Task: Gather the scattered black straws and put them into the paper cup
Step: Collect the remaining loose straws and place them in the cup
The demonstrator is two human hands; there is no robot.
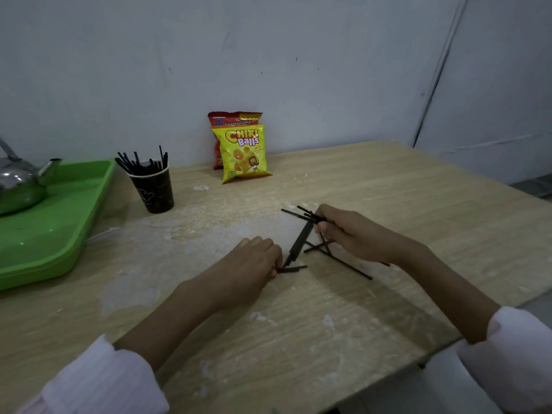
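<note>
Both hands are down on the counter point(388, 189). The right hand point(346, 231) has its grip closed around a small bundle of black straws point(307, 215), their tips poking out toward ten o'clock. The left hand point(254, 264) pinches the end of a straw lying flat at its fingertips. Loose straws point(346, 262) lie crossed between and below the hands. Up at ten o'clock stands the paper cup point(153, 188), already bristling with straws, just beside the green tray point(50, 234).
</note>
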